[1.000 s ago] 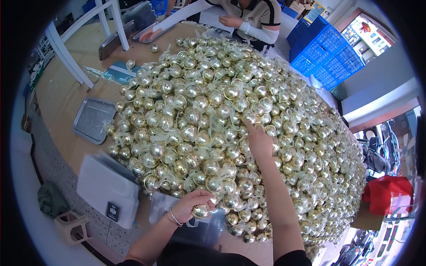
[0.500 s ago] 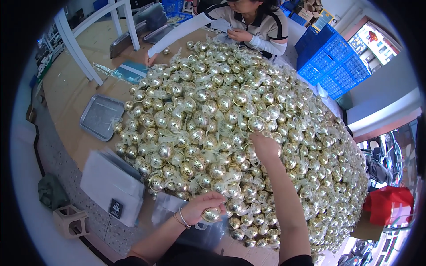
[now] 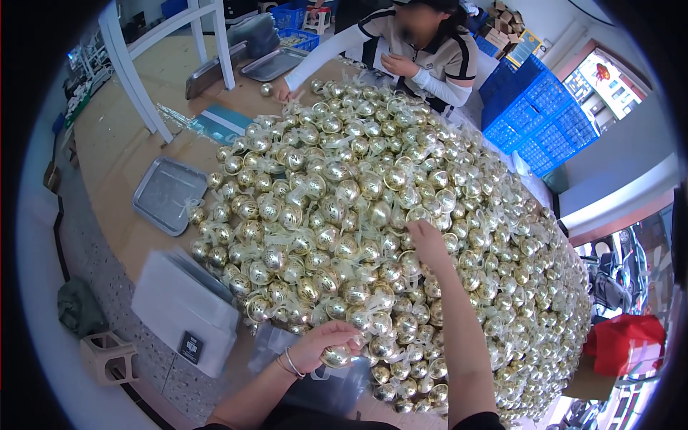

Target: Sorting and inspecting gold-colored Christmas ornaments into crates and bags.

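Note:
My left hand (image 3: 324, 347), a bracelet on its wrist, is closed around a shiny gold ball ornament (image 3: 337, 357) with pale ribbon. Beneath that hand lies a clear plastic bag (image 3: 333, 390). My right hand (image 3: 428, 245) reaches onto a big heap of similar gold balls (image 3: 344, 190), its fingers drawn together at the near edge of one gold ball (image 3: 418, 216). Whether those fingers grip the ball, its ribbon or something else is hidden.
Left of the heap are a grey metal tray (image 3: 170, 195) and a stack of clear plastic bags (image 3: 183, 304) with a dark card (image 3: 190, 345). Across the table a co-worker's hand (image 3: 284, 92) is at the heap's edge. Blue crates (image 3: 537, 107) stand far right.
The whole view has shifted slightly. The co-worker's reaching hand has moved right, from the teal packet to the heap's far edge. My left hand still holds its ball; my right stays at the heap.

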Demonstrator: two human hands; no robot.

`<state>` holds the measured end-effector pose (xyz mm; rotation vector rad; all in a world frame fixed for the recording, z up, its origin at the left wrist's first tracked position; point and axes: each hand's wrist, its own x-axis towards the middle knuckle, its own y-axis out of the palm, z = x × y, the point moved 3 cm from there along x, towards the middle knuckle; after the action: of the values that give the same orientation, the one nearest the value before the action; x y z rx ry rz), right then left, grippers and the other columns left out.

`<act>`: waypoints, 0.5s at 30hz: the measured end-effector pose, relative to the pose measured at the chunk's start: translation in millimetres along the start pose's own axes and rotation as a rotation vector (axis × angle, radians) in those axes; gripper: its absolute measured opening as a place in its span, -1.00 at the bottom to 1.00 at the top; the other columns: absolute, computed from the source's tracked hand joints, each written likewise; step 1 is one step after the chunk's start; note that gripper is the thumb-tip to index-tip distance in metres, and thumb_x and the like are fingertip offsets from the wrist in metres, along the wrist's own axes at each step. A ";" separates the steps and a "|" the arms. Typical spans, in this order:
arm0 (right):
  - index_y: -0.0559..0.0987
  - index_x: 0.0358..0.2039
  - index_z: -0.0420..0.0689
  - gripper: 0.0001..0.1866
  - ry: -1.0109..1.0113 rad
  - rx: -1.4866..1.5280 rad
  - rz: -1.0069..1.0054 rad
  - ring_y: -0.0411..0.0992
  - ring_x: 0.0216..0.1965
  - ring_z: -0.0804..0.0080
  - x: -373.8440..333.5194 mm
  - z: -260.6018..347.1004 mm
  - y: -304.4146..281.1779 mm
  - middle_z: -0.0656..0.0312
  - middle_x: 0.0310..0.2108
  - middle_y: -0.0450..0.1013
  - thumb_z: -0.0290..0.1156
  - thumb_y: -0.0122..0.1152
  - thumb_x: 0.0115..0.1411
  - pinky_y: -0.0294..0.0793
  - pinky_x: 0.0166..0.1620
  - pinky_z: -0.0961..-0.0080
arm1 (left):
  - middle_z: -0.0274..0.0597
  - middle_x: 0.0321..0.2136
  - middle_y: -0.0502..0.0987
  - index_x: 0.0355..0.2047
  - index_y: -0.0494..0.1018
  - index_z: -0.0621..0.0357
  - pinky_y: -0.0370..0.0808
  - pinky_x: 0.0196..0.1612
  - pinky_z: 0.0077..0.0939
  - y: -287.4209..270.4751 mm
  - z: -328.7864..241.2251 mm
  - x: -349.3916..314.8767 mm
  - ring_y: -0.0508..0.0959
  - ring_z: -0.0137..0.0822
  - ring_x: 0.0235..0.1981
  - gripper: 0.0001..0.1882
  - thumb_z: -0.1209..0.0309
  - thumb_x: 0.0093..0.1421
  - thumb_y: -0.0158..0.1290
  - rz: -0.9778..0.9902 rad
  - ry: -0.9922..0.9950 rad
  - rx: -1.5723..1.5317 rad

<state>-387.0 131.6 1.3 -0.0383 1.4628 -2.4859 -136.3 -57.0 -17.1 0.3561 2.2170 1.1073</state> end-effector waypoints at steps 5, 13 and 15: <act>0.42 -0.34 -0.14 -0.68 0.161 0.414 -0.023 0.19 -0.68 0.60 -30.9 -6.0 -50.2 0.36 -0.62 0.25 -0.12 -0.10 0.24 0.20 -0.61 0.61 | -0.18 -0.38 0.50 -0.17 0.38 0.22 0.52 -0.27 -0.45 -3.7 4.8 -3.5 0.53 -0.28 -0.22 -0.76 0.38 0.18 -0.03 0.002 -0.031 -0.033; 0.36 -0.44 -0.13 -0.73 0.185 0.622 -0.202 0.08 -0.75 0.71 -68.8 -31.6 -90.6 0.43 -0.68 0.19 -0.18 -0.07 0.22 0.03 -0.68 0.67 | -0.12 -0.39 0.50 -0.17 0.38 0.20 0.55 -0.30 -0.31 17.3 11.8 -2.9 0.54 -0.29 -0.33 -0.78 0.40 0.20 -0.09 0.098 -0.037 0.026; 0.40 -0.37 -0.14 -0.78 0.059 0.394 -0.234 0.15 -0.69 0.67 -72.8 -27.0 -92.3 0.40 -0.66 0.24 -0.23 -0.04 0.20 0.16 -0.61 0.61 | -0.10 -0.39 0.50 -0.18 0.38 0.21 0.55 -0.30 -0.32 17.9 13.8 -4.5 0.54 -0.29 -0.33 -0.79 0.40 0.21 -0.10 0.104 -0.034 0.019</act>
<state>-339.7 214.2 75.4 -0.0655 1.0122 -2.9448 -124.7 -39.7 -7.2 0.4999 2.2016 1.1261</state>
